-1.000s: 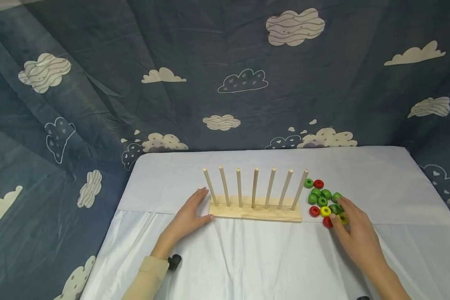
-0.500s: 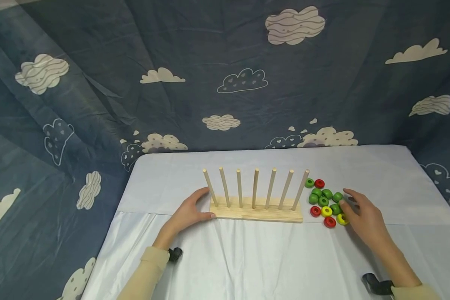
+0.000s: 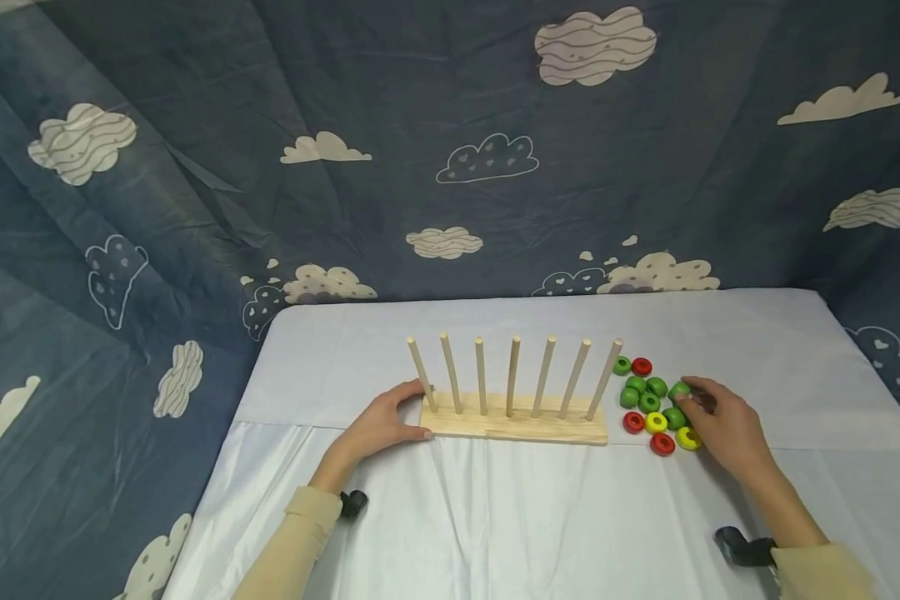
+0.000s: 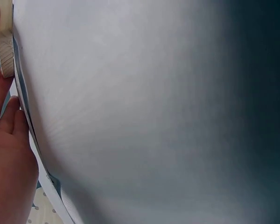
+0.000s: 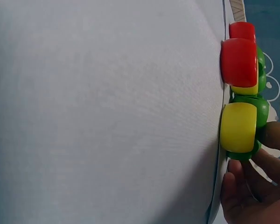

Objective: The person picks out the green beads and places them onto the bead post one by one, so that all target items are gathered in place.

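Currently, a white-covered worktop (image 3: 330, 358) is bearing a seven-peg wooden rack (image 3: 517, 429) near centre. Left hand (image 3: 378, 425) is gripping the rack's 9-o'clock end. Right hand (image 3: 731, 432), at the rack's 3 o'clock, is pinching a green bead (image 3: 677, 390); more beads (image 3: 656, 386) are clustering from its 6 to 10 o'clock.

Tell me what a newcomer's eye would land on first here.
Probably the bright red, yellow and green beads clustered on the white cloth, where the right hand pinches a green bead at the cluster's right edge. Next, perhaps, the wooden stand with seven bare pegs left of them, its left end gripped by the left hand. Behind hangs a dark cloud-print backdrop.
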`<state>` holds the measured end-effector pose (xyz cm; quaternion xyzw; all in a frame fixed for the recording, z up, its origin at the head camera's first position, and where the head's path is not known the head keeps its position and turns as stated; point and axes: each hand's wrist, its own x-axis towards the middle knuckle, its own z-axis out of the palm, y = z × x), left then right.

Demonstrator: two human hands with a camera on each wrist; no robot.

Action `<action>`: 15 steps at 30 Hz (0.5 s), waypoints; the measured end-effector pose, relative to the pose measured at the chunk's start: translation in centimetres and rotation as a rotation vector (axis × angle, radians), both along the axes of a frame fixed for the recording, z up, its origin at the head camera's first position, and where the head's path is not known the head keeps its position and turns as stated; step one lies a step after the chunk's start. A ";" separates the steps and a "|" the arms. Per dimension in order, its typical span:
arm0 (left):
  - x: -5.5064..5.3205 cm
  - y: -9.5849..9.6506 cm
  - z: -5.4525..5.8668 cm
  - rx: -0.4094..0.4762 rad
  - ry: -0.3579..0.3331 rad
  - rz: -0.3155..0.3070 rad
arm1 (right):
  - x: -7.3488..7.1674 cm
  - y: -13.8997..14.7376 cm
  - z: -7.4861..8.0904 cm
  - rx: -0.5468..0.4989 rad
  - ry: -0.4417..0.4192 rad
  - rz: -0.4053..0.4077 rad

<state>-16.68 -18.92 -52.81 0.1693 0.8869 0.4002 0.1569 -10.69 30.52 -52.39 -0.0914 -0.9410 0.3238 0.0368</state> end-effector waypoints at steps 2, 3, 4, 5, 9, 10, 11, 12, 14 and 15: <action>0.0 0.0 0.1 0.015 -0.001 -0.001 | -0.1 0.0 -0.1 -0.002 0.004 -0.003; -0.1 0.0 0.1 0.015 -0.006 0.002 | -0.1 0.1 -0.2 -0.002 0.007 -0.004; -0.1 0.0 0.1 0.022 -0.006 0.000 | -0.1 0.1 -0.2 -0.002 0.010 -0.004; -0.1 0.0 0.1 0.025 -0.007 -0.001 | -0.2 0.1 -0.2 -0.004 0.013 -0.004; -0.1 -0.1 0.1 0.031 -0.004 -0.002 | -0.2 0.3 -0.3 -0.008 0.032 0.002; 0.0 -0.1 0.0 0.034 -0.002 -0.001 | -0.2 0.3 -0.3 -0.010 0.035 0.004; 0.0 -0.1 0.0 0.032 -0.004 0.002 | -0.3 0.3 -0.4 -0.015 0.035 0.004; 0.0 -0.1 -0.1 0.031 -0.005 0.005 | -0.3 0.4 -0.4 -0.019 0.031 0.003; 0.1 -0.1 -0.2 0.035 -0.013 0.008 | -0.3 0.4 -0.5 -0.029 0.014 0.001; 0.1 0.0 -0.3 0.033 -0.016 0.010 | -0.3 0.5 -0.6 -0.029 0.004 -0.002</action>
